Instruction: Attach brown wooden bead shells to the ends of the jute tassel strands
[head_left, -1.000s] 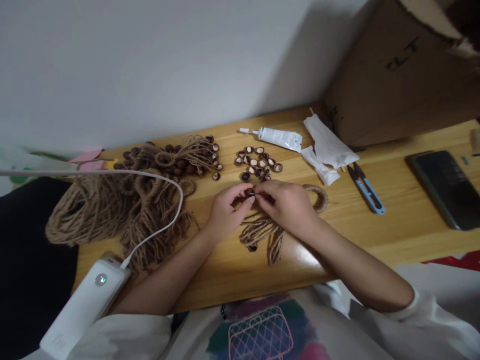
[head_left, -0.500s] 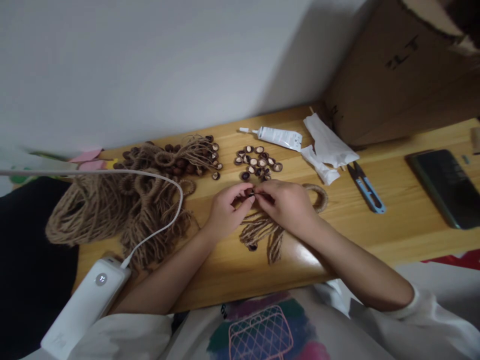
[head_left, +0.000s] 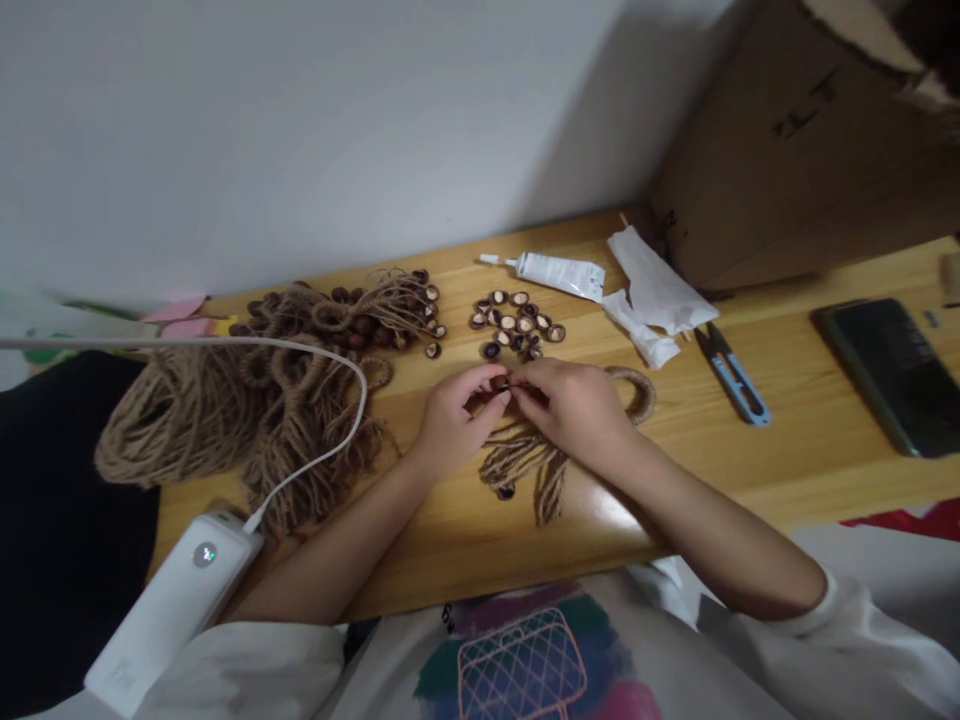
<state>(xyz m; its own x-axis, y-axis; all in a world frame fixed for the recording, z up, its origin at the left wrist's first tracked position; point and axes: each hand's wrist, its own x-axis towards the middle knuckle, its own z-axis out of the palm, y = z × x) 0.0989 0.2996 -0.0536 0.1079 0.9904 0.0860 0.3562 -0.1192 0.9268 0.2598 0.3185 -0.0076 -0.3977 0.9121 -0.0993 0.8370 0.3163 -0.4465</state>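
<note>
A white oblong power bank with its white cable lies at the left edge, beside a loose coil of brown jute twine. The left hand and right hand meet fingertip to fingertip mid-desk. Both are pinched on a small dark nutshell half, just above a short bundle of brown jute strands that fans out beneath them. The shell is tiny, so the work probably goes best with the wrists resting on the wood, the pinch light and the strands kept gathered under the shell. A cluster of halved brown nutshells sits just beyond the fingers. Further right come a white glue tube, crumpled white paper, blue thread snips and a dark phone. It all rests on a pale wooden desk pushed against a plain white wall, with a brown cardboard box in the far right corner
</note>
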